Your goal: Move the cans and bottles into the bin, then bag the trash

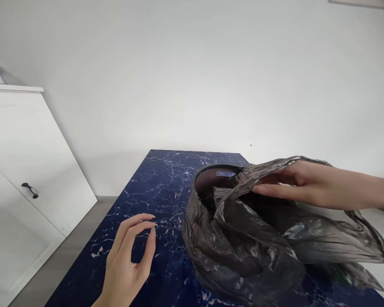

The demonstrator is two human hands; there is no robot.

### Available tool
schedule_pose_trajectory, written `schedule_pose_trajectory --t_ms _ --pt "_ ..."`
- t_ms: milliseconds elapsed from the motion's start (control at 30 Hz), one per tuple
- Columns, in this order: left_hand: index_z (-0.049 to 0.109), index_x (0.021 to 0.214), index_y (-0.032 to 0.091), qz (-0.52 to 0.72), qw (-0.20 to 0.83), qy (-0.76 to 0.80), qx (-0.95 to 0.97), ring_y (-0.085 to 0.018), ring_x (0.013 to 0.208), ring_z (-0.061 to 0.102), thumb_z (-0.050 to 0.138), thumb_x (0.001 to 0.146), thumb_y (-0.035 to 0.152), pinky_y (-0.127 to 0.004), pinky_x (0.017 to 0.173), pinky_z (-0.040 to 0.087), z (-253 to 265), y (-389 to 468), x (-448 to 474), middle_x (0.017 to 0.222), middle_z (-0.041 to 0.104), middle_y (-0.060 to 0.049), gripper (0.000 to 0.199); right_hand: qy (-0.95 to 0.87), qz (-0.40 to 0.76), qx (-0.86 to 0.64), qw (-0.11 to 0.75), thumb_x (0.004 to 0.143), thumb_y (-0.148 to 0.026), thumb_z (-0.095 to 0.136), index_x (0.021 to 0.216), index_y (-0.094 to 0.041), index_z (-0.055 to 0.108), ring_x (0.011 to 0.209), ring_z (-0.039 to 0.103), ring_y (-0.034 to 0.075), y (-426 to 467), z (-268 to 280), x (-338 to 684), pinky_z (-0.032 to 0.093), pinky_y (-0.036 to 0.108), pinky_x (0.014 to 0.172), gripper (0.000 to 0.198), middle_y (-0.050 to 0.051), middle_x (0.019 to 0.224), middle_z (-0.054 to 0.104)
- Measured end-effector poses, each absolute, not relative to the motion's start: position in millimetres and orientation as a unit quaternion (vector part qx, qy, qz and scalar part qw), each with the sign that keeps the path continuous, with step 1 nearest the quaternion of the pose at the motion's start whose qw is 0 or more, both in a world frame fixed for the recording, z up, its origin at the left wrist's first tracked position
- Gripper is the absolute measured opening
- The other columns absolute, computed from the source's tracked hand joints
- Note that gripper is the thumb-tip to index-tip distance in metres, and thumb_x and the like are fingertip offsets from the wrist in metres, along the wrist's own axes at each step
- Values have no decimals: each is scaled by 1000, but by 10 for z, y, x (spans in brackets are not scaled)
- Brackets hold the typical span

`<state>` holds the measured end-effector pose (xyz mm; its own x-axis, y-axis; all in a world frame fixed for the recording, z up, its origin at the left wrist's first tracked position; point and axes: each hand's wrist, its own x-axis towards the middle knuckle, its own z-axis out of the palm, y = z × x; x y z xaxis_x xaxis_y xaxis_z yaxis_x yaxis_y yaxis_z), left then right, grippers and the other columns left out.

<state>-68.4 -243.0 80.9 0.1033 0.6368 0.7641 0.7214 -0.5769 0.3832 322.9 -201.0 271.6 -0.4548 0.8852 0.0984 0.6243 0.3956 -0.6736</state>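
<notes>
A dark bin [208, 178] with a rounded rim and an oval slot in its wall stands on the blue table. A thin black plastic garbage bag [243, 256] is draped over its near side, crumpled and spilling to the right. My right hand [294, 183] reaches in from the right and grips the bag's upper edge, its thumb on the inner side and its other fingers partly behind the film. To the left of the bin, my left hand [131, 251] hovers over the table, fingers loosely curved and holding nothing.
The blue marble-patterned table [166, 179] reaches toward a white wall [185, 85]. On the left stands a white cabinet [28, 149] with a dark handle [30, 190]. Grey floor [83, 228] shows between cabinet and table.
</notes>
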Motion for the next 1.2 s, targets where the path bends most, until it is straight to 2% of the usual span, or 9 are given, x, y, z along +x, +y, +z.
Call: schedule_pose_trajectory --t_ms 133,233,333,433,567,767,933,1100,1200 --pt "62 115 30 -572 95 -323 -748 -28 114 67 58 94 3 -49 99 60 1605 -2595 -217 123 68 -7 35 -808 340 -429 218 105 -55 65 131 -32 78 126 72 24 -2035 2683 3185 58 37 112 37 5 133 78" --pt "61 127 34 -460 131 -222 -850 -28 128 65 57 89 -1 -49 108 57 2138 -2557 88 132 74 -1 52 -807 339 -415 246 104 -57 65 132 -32 77 125 72 25 -2030 2646 3137 59 39 110 40 5 133 78" --pt "59 143 28 -319 84 -174 -928 -26 144 56 54 94 1 -45 118 51 2497 -2384 313 134 75 -2 55 -814 291 -421 275 103 -59 64 123 -33 81 120 74 27 -2035 2625 3093 61 41 105 37 3 126 80" --pt "73 125 27 -266 82 -158 -947 -25 128 63 53 99 3 -46 116 49 2642 -2182 388 111 80 -1 40 -813 259 -430 294 103 -56 62 108 -31 85 108 78 26 -2005 2597 3098 62 42 100 34 2 111 83" --pt "72 84 26 -301 100 -180 -931 -23 100 64 51 98 5 -44 102 51 2641 -1986 232 81 75 0 33 -796 276 -417 342 103 -55 61 111 -29 83 104 78 24 -1867 2518 3178 62 39 96 34 3 112 83" --pt "64 76 24 -340 58 -244 -906 -22 93 59 54 104 15 -38 85 51 2577 -1747 -115 77 70 -1 31 -737 341 -412 413 99 -54 68 108 -25 82 103 77 25 -1598 2367 3264 62 40 92 34 7 114 83" --pt "65 78 20 -374 -110 -274 -879 -20 98 65 53 112 48 -38 99 53 2383 -1302 -295 93 73 -3 45 -645 437 -415 470 92 -52 79 103 -20 84 105 74 24 -1330 2246 3293 61 38 91 34 12 117 81" --pt "66 82 20 -402 -198 -325 -833 -24 97 71 60 102 61 -37 91 59 2007 -933 -287 99 76 -7 46 -591 495 -492 405 92 -49 78 111 -24 84 102 75 25 -1122 2181 3301 63 42 96 32 11 111 83" --pt "67 82 21 -410 -310 -395 -762 -27 89 72 70 93 62 -38 80 61 1737 -965 -221 93 77 -8 43 -549 575 -509 331 87 -48 84 99 -25 84 101 78 29 -1132 2073 3327 67 45 91 26 11 106 84"
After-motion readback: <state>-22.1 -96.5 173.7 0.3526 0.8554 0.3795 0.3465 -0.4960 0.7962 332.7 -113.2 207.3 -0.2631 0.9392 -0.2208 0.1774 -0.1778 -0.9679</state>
